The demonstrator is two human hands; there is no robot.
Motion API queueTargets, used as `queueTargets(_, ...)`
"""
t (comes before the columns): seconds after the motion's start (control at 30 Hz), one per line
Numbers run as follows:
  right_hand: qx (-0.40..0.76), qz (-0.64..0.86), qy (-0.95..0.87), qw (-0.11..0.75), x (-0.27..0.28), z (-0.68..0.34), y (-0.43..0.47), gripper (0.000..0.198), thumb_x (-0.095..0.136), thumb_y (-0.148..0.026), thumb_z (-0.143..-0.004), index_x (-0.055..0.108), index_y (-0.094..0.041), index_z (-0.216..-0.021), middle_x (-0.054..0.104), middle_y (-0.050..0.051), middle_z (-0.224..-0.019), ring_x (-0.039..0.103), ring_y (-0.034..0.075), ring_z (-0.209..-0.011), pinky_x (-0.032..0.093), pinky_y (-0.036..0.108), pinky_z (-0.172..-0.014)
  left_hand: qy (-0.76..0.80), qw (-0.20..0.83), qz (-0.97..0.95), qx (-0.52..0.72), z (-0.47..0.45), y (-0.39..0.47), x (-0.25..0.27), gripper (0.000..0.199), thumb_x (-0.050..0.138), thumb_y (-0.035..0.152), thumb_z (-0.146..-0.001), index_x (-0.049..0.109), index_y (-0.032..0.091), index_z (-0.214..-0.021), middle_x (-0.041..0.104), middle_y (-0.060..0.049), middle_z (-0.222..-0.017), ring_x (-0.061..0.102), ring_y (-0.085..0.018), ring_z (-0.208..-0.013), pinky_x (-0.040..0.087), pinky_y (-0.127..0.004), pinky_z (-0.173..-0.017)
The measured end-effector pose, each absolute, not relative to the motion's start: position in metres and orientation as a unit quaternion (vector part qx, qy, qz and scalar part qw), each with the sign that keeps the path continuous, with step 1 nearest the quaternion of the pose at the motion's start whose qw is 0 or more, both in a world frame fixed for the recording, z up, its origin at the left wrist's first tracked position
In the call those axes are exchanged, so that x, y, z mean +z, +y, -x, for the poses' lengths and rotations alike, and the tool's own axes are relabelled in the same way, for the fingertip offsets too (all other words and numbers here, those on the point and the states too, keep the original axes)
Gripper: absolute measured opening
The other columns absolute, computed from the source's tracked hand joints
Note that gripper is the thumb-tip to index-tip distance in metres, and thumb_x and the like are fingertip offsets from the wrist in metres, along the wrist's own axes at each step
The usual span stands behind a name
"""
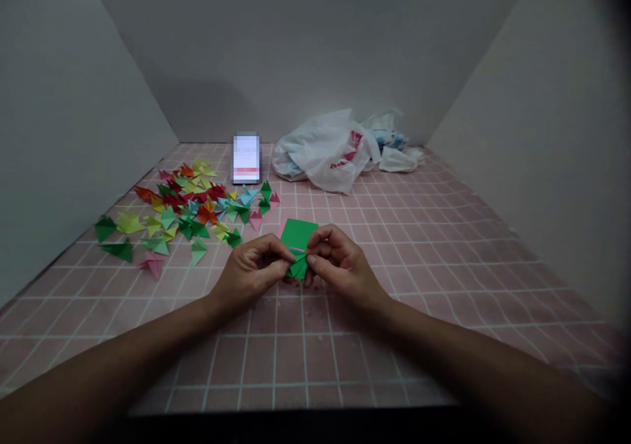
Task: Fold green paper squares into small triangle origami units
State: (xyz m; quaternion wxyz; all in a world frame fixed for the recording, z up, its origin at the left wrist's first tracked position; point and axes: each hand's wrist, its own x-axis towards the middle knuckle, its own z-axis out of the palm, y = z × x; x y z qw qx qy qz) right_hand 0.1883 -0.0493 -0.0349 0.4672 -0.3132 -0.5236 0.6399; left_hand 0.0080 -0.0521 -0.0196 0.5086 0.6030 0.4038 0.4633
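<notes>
A small piece of folded green origami paper (297, 268) is pinched between my two hands, above the near middle of the table. My left hand (257, 265) grips its left side between thumb and fingers. On the other side, my right hand (342, 263) holds the right edge in a similar pinch. Creases fan out across the piece, and parts of it are covered by my fingertips. Just behind it lies a stack of square paper (300, 232), green on top, with a pink edge showing at the left.
Many folded paper cranes (187, 200) in several colours lie spread over the left of the pink checked tablecloth (394, 358). A lit phone (246, 159) stands upright behind them. White plastic bags (325, 148) sit at the back, with a crumpled white packet (400, 159) beside them. Pale walls enclose three sides.
</notes>
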Motion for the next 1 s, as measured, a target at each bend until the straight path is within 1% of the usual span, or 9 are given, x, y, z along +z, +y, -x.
queueTargets(0.1,0.644,0.311,-0.522,0.465,-0.0359,-0.1884,-0.0485,0.018,0.064,-0.019,-0.083,0.048,-0.023,-0.091,0.062,-0.006,-0.069,0.061,0.01,-0.055,0.049,0.024,-0.056,0.377,0.504,-0.618,0.471,-0.0071,-0.0496,-0.0211,0.004,0.067,0.013,-0.073,0.067,0.017,-0.072,0.069,0.001,-0.067,0.065,-0.011,-0.059,0.054,-0.02,-0.057)
queueTargets(0.3,0.646,0.309,-0.52,0.466,-0.0363,-0.1893,-0.0479,0.018,0.064,-0.018,-0.082,0.049,-0.023,-0.091,0.062,-0.006,-0.069,0.062,0.01,-0.055,0.049,0.024,-0.055,0.37,0.451,-0.672,0.456,-0.0024,-0.046,-0.0253,0.004,0.064,0.014,-0.075,0.067,0.016,-0.073,0.065,0.0,-0.065,0.061,-0.011,-0.06,0.05,-0.021,-0.056)
queueTargets(0.47,0.644,0.313,-0.528,0.457,-0.0365,-0.1896,-0.0473,0.014,0.065,-0.019,-0.081,0.059,-0.021,-0.093,0.063,-0.005,-0.066,0.062,0.011,-0.054,0.05,0.026,-0.057,0.382,0.426,-0.695,0.436,-0.0014,-0.0457,-0.0251,0.006,0.06,0.014,-0.075,0.065,0.016,-0.073,0.063,0.0,-0.065,0.06,-0.012,-0.059,0.047,-0.022,-0.054)
queueTargets(0.6,0.645,0.328,-0.53,0.442,-0.0361,-0.1904,-0.0467,0.007,0.064,-0.019,-0.079,0.063,-0.019,-0.086,0.064,-0.004,-0.06,0.063,0.012,-0.053,0.05,0.025,-0.056,0.377,0.403,-0.719,0.422,-0.0006,-0.0454,-0.0252,0.007,0.058,0.015,-0.076,0.065,0.016,-0.074,0.063,-0.001,-0.065,0.059,-0.012,-0.059,0.047,-0.023,-0.055)
queueTargets(0.7,0.655,0.336,-0.526,0.427,-0.0349,-0.1912,-0.0464,0.006,0.063,-0.019,-0.077,0.063,-0.018,-0.083,0.065,-0.003,-0.059,0.064,0.012,-0.054,0.051,0.025,-0.057,0.378,0.378,-0.739,0.41,0.0004,-0.0458,-0.0258,0.009,0.057,0.015,-0.077,0.065,0.015,-0.074,0.063,-0.001,-0.065,0.059,-0.012,-0.059,0.046,-0.023,-0.055)
queueTargets(0.83,0.658,0.338,-0.52,0.427,-0.0332,-0.1921,-0.0462,0.007,0.063,-0.022,-0.076,0.063,-0.018,-0.082,0.065,-0.003,-0.06,0.064,0.012,-0.053,0.051,0.025,-0.055,0.366,0.347,-0.766,0.398,0.0014,-0.0462,-0.0261,0.011,0.056,0.012,-0.077,0.065,0.015,-0.073,0.064,-0.001,-0.066,0.057,-0.011,-0.058,0.044,-0.023,-0.055)
queueTargets(0.93,0.645,0.347,-0.539,0.416,-0.0312,-0.1924,-0.0471,0.005,0.062,-0.021,-0.075,0.063,-0.018,-0.079,0.065,-0.003,-0.058,0.062,0.011,-0.051,0.05,0.024,-0.053,0.357,0.354,-0.77,0.393,0.0012,-0.0455,-0.0257,0.011,0.057,0.01,-0.075,0.066,0.015,-0.073,0.066,-0.002,-0.069,0.059,-0.011,-0.061,0.045,-0.023,-0.058)
queueTargets(1.0,0.627,0.357,-0.551,0.419,-0.0298,-0.1924,-0.0485,0.004,0.06,-0.019,-0.074,0.063,-0.018,-0.077,0.064,-0.004,-0.055,0.061,0.011,-0.05,0.05,0.024,-0.052,0.364,0.394,-0.746,0.395,0.001,-0.0444,-0.0259,0.009,0.059,0.011,-0.075,0.067,0.015,-0.075,0.066,-0.001,-0.07,0.06,-0.011,-0.062,0.046,-0.023,-0.059)
